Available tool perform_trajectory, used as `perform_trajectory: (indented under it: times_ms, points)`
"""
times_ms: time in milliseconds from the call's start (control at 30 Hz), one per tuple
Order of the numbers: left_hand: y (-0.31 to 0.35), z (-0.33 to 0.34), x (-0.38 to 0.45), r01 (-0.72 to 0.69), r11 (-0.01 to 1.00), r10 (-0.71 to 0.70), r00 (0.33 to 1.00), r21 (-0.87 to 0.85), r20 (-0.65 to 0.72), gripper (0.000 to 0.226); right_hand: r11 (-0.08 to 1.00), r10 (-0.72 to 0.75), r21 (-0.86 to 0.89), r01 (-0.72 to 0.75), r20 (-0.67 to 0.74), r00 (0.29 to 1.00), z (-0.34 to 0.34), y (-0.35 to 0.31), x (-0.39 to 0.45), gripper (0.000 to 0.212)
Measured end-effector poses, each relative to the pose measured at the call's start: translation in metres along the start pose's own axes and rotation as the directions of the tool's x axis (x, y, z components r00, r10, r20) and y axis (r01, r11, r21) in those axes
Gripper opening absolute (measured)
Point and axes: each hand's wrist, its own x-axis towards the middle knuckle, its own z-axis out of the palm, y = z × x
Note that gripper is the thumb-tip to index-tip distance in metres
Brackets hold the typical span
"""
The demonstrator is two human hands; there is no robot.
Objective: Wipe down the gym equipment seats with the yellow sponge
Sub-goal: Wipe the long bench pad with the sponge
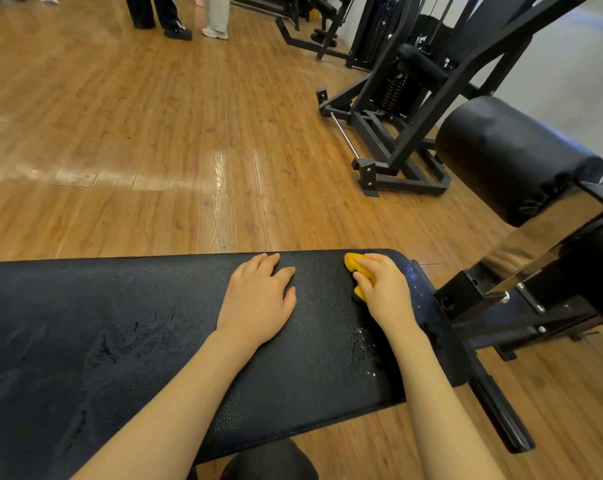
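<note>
Right hand: fingers curled over the yellow sponge, pressing it down at the seat's 1 o'clock corner.
Left hand: spread flat on the surface, just beside the sponge at its 9 o'clock.
Seat: black padded surface, wet streaks and droplets showing.
Roller pad: 2 o'clock, apart from the seat.

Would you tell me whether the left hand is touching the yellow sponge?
Apart. The head view shows the left hand flat on the bench pad, bare pad separating it from the yellow sponge.
</note>
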Motion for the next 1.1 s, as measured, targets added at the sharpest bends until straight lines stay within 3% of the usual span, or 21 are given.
perform_trajectory:
  times_ms: [167,367,700,967,1100]
  points:
    - [0.005,-0.001,0.001,-0.005,1.000,0.005,1.000,0.011,-0.002,0.044,0.989,-0.139,0.044,0.139,0.000,0.990,0.004,-0.016,-0.006,0.031]
    - [0.001,-0.001,0.001,-0.009,1.000,0.009,1.000,0.012,0.003,0.037,0.964,-0.267,0.028,0.266,0.133,0.954,0.014,-0.036,0.018,0.032]
    - [0.000,0.000,0.001,-0.006,1.000,0.006,1.000,-0.001,0.008,0.033,0.991,0.005,-0.130,0.003,0.063,0.998,-0.026,0.030,0.054,0.032]
    - [0.000,0.002,0.001,-0.013,1.000,0.014,1.000,0.021,-0.024,0.035,0.995,0.007,-0.096,-0.006,0.010,1.000,-0.031,0.023,-0.009,0.033]
    - [0.001,0.001,0.002,-0.012,1.000,0.012,1.000,0.018,-0.012,0.036,0.993,0.011,-0.117,-0.011,0.000,1.000,-0.028,0.026,0.009,0.032]
